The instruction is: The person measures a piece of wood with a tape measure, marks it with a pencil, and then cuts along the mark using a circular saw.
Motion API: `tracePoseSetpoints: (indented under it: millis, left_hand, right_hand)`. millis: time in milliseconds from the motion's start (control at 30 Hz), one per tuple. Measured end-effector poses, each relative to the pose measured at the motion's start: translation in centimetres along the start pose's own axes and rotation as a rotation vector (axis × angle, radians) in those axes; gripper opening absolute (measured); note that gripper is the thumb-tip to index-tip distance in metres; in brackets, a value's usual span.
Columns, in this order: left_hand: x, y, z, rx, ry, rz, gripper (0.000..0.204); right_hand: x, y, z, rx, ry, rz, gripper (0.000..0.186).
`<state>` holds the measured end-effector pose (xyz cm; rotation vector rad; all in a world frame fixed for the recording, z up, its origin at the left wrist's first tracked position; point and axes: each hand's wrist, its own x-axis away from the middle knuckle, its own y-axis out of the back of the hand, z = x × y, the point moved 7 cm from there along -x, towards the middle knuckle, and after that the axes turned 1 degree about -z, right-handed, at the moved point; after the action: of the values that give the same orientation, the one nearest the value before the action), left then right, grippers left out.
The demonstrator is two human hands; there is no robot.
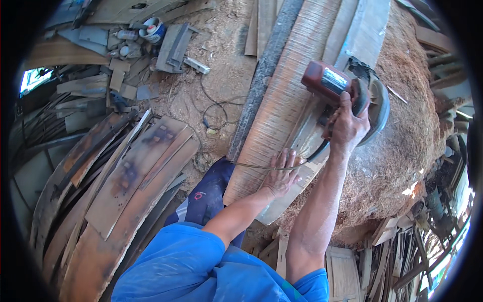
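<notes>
My right hand [348, 125] is wrapped round the rear handle of a circular saw [327, 83] with a dark red motor housing and a rounded guard. The saw rests over the right side of a long wooden plank [294, 75] with rough saw marks across its face. Lower down, my left hand [282, 175] lies flat on the plank with its fingers spread, holding nothing. A thin power cord [251, 166] leads from the saw past the left fingertips and across the plank. The saw's blade is hidden.
A large sawdust heap [402, 146] rises to the right. Several weathered boards [138, 171] are stacked at left. A dark beam [266, 75] runs along the plank's left side. A looped cable [216, 108] lies on the ground, with a paint bucket [152, 31] at far left.
</notes>
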<state>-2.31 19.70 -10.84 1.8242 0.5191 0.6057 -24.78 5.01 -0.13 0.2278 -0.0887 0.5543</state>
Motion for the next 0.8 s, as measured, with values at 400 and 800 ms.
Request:
tracePoseSetpoints:
  millis: [400, 800]
  left_hand:
    - [0.3, -0.9, -0.1, -0.019, -0.002, 0.076, 0.074]
    - [0.7, -2.5, -0.3, -0.006, 0.012, 0.081, 0.076]
  right_hand:
    - [-1.1, -0.7, 1.4, -0.021, -0.086, 0.012, 0.028]
    - [-4.2, -0.4, 1.4, 0.005, -0.008, -0.020, 0.037]
